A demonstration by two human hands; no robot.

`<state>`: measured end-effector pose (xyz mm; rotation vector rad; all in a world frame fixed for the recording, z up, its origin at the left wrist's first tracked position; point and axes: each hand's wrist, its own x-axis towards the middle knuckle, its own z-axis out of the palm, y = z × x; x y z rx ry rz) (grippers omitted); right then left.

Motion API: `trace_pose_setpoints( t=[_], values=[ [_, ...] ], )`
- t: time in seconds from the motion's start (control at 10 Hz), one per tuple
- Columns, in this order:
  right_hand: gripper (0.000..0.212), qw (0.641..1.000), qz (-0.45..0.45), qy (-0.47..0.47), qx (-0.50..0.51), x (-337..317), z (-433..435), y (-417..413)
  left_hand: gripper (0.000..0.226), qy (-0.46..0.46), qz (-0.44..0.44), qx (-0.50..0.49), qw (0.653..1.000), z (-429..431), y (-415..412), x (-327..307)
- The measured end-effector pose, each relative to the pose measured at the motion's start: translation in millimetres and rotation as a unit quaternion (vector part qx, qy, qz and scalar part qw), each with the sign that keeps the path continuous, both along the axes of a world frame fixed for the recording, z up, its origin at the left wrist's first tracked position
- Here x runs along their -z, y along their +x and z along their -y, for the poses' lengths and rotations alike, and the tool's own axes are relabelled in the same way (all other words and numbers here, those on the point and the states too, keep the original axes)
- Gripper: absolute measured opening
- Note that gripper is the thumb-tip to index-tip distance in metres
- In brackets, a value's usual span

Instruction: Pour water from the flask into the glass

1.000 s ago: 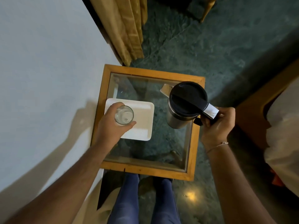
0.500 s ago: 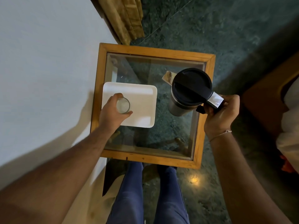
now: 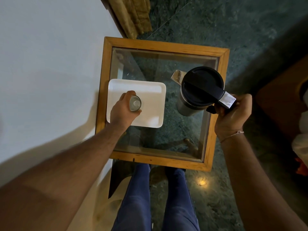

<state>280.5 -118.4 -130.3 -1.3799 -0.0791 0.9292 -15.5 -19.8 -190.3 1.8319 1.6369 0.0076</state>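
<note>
A steel flask (image 3: 198, 90) with a black lid stands upright at the right side of a small glass-topped table (image 3: 166, 45). My right hand (image 3: 233, 114) grips its black handle. A clear glass (image 3: 135, 103) stands on a white square tray (image 3: 150, 97) on the table's left half. My left hand (image 3: 123, 110) is wrapped around the glass from the left. The flask's spout points toward the far left, and flask and glass are apart.
A pale wall runs along the left, touching the table's wooden frame. A tan curtain (image 3: 133, 15) hangs behind the table. My legs in blue trousers (image 3: 155, 197) stand at the near edge. Wooden furniture (image 3: 283, 100) sits to the right on the dark stone floor.
The view has shifted so the table sits lower and more central. The glass looks smaller and lower on the tray; the flask stays upright in my right hand.
</note>
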Motion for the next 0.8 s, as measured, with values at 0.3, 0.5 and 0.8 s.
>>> trace_pose_setpoints(
  t=[0.3,0.5,0.8],
  values=[
    [0.025,0.996,0.022,-0.083,0.001,0,20,2,0.076,0.011,-0.031,0.022,0.999,1,1,7],
    [0.016,0.992,0.03,-0.125,-0.012,-4,42,4,0.128,-0.04,-0.066,0.016,0.997,12,4,-1],
    [0.037,0.973,0.088,-0.193,-0.094,-47,38,19,0.1,0.136,-0.119,0.063,0.982,32,-16,-67]
  ],
)
